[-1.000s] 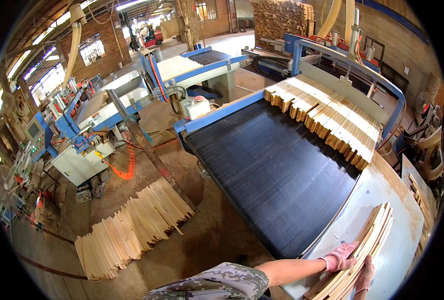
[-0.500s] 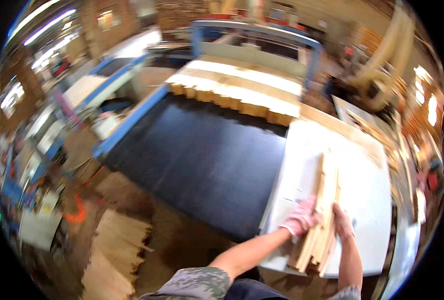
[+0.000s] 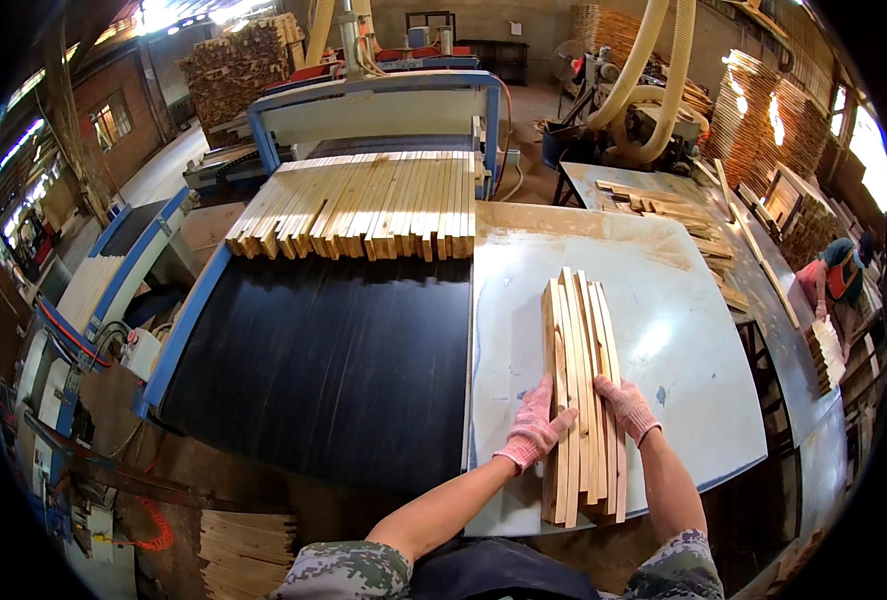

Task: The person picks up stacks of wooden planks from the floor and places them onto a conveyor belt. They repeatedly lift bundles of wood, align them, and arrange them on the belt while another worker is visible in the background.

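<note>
A bundle of several pale wooden strips (image 3: 586, 440) lies lengthwise on a whitish smooth-topped table (image 3: 704, 380), its ends uneven. My left hand (image 3: 538, 430), in a pink-and-white knit glove, presses the bundle's left side, thumb over the top. Gloved the same way, my right hand (image 3: 628, 408) grips the right side, fingers against the outermost strip. Between them the strips are squeezed side by side, with small gaps at the far end. To the left, a black conveyor belt (image 3: 314, 350) carries a tight row of similar strips (image 3: 364, 200) at its far end.
A blue-framed machine (image 3: 374, 82) spans the belt behind the row. Loose strips (image 3: 664, 205) lie on a farther table at right, near thick ribbed hoses (image 3: 676, 90). A co-worker (image 3: 832, 280) handles wood at far right. More strips (image 3: 247, 550) sit low at left.
My view has turned rightward and steadied, so the scene sits farther left in it. Both hands remain on the bundle, with the right one's fingers now bent over its edge.
</note>
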